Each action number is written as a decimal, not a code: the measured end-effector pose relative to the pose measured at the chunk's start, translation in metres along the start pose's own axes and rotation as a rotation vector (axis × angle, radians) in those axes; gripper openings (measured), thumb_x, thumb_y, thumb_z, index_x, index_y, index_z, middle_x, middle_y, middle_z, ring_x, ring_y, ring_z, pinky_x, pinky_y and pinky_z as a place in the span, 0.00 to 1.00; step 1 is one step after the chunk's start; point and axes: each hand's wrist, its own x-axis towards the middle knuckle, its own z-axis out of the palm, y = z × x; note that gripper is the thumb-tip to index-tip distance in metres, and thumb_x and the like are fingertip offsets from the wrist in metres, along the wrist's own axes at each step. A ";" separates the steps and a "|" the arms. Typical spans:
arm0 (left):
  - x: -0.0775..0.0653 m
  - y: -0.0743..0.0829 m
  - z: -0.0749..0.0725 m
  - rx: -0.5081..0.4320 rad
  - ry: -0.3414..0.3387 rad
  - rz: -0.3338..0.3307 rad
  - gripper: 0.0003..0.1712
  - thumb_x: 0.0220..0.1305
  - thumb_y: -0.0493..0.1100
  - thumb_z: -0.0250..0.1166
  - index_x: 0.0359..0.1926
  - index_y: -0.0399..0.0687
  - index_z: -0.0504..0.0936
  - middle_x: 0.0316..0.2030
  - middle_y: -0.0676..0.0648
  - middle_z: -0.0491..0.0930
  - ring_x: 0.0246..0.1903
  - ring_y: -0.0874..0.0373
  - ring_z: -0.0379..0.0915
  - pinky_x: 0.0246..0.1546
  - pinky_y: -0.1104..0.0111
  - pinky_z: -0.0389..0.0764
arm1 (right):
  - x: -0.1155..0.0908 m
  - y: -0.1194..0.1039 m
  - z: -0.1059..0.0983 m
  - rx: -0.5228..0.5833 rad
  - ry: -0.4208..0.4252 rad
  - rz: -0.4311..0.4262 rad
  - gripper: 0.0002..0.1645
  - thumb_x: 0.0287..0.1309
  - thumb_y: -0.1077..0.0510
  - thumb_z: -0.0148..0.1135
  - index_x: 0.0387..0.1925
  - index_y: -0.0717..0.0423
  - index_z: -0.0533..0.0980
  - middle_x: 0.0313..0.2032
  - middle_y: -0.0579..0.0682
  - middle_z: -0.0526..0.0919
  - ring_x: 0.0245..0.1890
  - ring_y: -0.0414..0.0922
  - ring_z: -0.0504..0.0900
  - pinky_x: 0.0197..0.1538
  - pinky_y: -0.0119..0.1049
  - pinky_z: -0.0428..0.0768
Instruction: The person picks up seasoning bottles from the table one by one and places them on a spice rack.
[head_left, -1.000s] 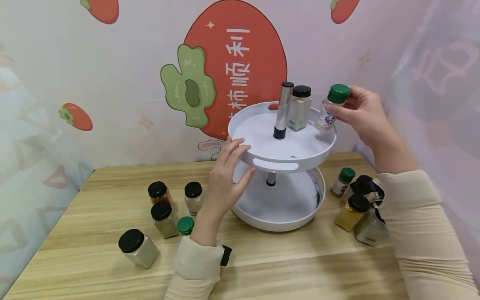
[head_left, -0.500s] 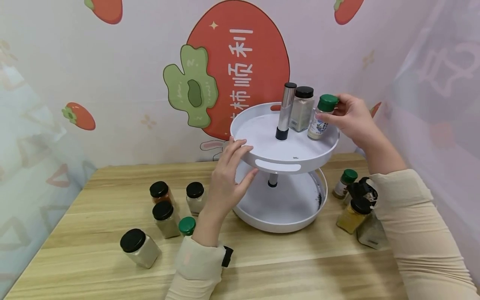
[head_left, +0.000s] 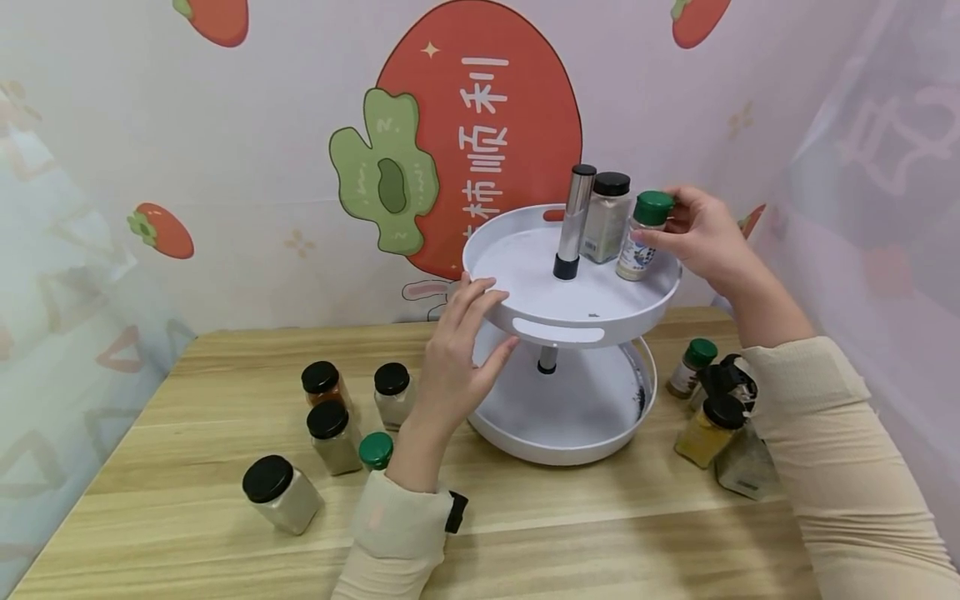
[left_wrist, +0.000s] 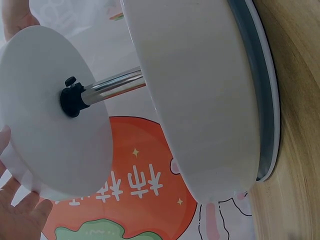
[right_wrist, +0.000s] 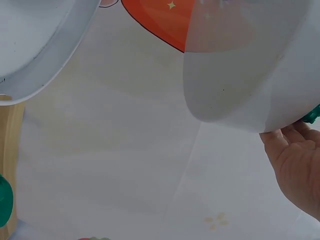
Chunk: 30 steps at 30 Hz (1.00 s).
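Note:
My right hand [head_left: 705, 237] pinches a small seasoning bottle [head_left: 636, 260] by its green cap. The bottle is upright on the upper tier of a white two-tier rack [head_left: 525, 275], close beside a black-lidded spice jar [head_left: 607, 221] and the metal post [head_left: 575, 212]. At the rack's left, my left hand [head_left: 453, 358] rests its spread fingers on the upper rim, thumb lower down. The left wrist view shows the upper tray's underside [left_wrist: 55, 125] with that hand [left_wrist: 22, 210] at its edge. In the right wrist view, the upper tray [right_wrist: 250, 85] mostly hides the bottle above my right hand [right_wrist: 295, 165].
Several spice jars stand on the wooden table [head_left: 187, 467] at left, including a large pale one [head_left: 288, 500] and a green-capped one [head_left: 376, 450]. At right are a green-capped bottle [head_left: 690, 367] and a yellow jar [head_left: 705, 437]. The lower tier [head_left: 558, 408] has dark specks.
My right hand has moved left and down, bringing the green-capped bottle from the upper tier's right edge to beside the black-lidded jar. My left hand keeps its place on the rim.

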 end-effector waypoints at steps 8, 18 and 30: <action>0.000 -0.001 0.000 0.002 0.005 0.001 0.30 0.60 0.41 0.72 0.63 0.48 0.73 0.68 0.47 0.68 0.76 0.44 0.54 0.74 0.58 0.63 | 0.001 -0.003 0.000 -0.027 -0.022 0.002 0.30 0.62 0.54 0.68 0.62 0.56 0.68 0.47 0.40 0.78 0.43 0.33 0.78 0.50 0.24 0.76; 0.000 -0.001 0.000 -0.001 0.003 -0.002 0.30 0.60 0.41 0.72 0.63 0.48 0.73 0.67 0.47 0.69 0.76 0.45 0.54 0.74 0.58 0.63 | -0.004 -0.001 -0.002 -0.012 -0.025 -0.016 0.33 0.62 0.54 0.68 0.66 0.55 0.67 0.46 0.37 0.78 0.43 0.31 0.78 0.48 0.20 0.76; 0.000 -0.001 0.000 -0.006 0.002 0.000 0.30 0.61 0.42 0.72 0.62 0.48 0.73 0.68 0.47 0.69 0.75 0.44 0.54 0.74 0.58 0.62 | -0.026 0.019 -0.018 0.148 0.045 -0.098 0.30 0.63 0.61 0.65 0.65 0.51 0.70 0.45 0.32 0.81 0.43 0.25 0.82 0.46 0.13 0.78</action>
